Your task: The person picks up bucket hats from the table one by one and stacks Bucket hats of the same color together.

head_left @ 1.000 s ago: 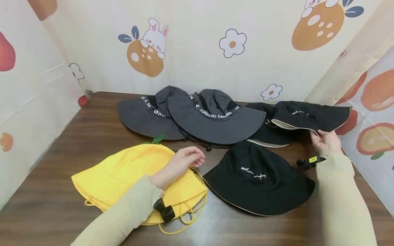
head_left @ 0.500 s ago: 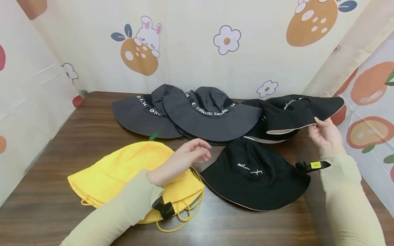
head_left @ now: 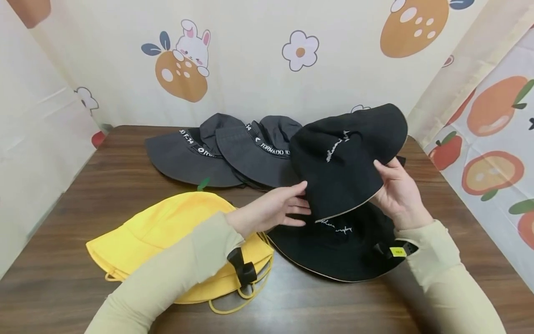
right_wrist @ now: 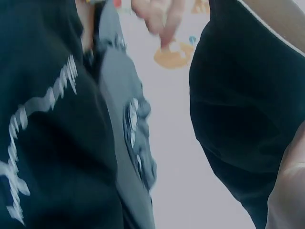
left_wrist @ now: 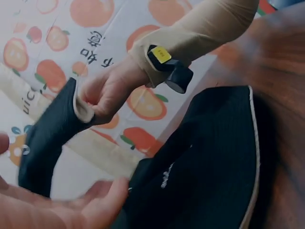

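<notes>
My right hand (head_left: 397, 194) pinches the brim of a black bucket hat (head_left: 340, 178) with white script embroidery, thumb on the outer side. The hat is raised and tilted, its pale-edged brim overlapping a second black bucket hat (head_left: 333, 262) that lies on the table. My left hand (head_left: 273, 209) is at the raised hat's left side, fingers extended and spread, fingertips right at the brim. In the left wrist view the held hat (left_wrist: 45, 138) hangs from the right hand (left_wrist: 112, 88), beyond the left hand's fingers. The right wrist view shows the held hat (right_wrist: 248, 105) close up.
Yellow hats (head_left: 162, 236) with cords lie stacked at the left, under my left forearm. Two dark grey wide-brimmed hats (head_left: 187, 164) with lettered bands overlap at the back. A patterned curtain (head_left: 250, 69) stands behind the wooden table (head_left: 104, 171).
My right hand has brought the black hat from the back right toward the middle, uncovering little of the black hat behind. My left hand has moved right to its brim, fingers spreading.
</notes>
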A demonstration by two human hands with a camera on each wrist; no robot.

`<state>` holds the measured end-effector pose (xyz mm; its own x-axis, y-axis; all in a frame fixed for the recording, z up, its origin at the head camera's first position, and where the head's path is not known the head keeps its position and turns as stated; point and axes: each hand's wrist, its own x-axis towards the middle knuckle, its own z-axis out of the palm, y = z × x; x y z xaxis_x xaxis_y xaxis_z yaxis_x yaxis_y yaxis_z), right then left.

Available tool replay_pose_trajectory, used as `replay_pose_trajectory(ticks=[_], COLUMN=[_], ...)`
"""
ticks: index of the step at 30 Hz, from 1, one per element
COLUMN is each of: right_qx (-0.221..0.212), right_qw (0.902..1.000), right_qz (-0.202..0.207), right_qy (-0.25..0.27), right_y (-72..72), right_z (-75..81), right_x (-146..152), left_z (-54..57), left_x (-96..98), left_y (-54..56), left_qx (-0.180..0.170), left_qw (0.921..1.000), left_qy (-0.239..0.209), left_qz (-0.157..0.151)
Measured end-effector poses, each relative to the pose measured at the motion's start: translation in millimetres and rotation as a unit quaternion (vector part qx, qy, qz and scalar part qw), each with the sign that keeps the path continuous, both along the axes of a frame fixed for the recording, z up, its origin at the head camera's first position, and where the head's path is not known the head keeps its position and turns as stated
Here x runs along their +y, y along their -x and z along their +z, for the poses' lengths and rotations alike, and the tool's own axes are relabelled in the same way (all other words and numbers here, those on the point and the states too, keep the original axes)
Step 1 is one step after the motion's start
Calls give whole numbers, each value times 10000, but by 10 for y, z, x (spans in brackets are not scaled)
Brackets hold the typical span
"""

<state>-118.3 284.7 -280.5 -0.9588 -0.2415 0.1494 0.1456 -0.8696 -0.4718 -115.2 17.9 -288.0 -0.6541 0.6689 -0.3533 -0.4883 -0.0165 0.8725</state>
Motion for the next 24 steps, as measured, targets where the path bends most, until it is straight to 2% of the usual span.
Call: replay_pose_trajectory(ticks=[2, 4, 7, 9, 14, 18, 21, 24], right_qx=[166, 363, 566, 653, 776, 698, 580, 510], right_qw=[9995, 9978, 9952, 9939, 9900, 9859, 9739, 9452], right_qz=[25, 57, 214, 413, 970, 1303, 1728, 2140], right_qy=[-279, -556, -775, -781, -663, -783, -1351, -2413], right_y=[-42, -64, -71, -71, -77, -71, -40, 30], right_z=[-8, -30, -77, -114, -192, -227, -239, -213], right_x=[-90, -157, -214, -223, -194, -155, -68, 99], left_z=[-13, -29, -46, -52, -44, -20, 15, 93], left_x=[20, 34, 45, 41, 2, -31, -53, -91], left_y=[-15, -33, -55, -62, -59, -61, -60, -52], left_qx=[-66, -84, -55, 44, 792, 1318, 1514, 1601], left_qw=[9997, 9992, 9970, 9952, 9895, 9810, 9768, 9755], left_qy=[-176, -384, -665, -656, -227, -263, -180, -95], left_qz=[-124, -54, 400, 723, 1187, 1401, 1501, 1505])
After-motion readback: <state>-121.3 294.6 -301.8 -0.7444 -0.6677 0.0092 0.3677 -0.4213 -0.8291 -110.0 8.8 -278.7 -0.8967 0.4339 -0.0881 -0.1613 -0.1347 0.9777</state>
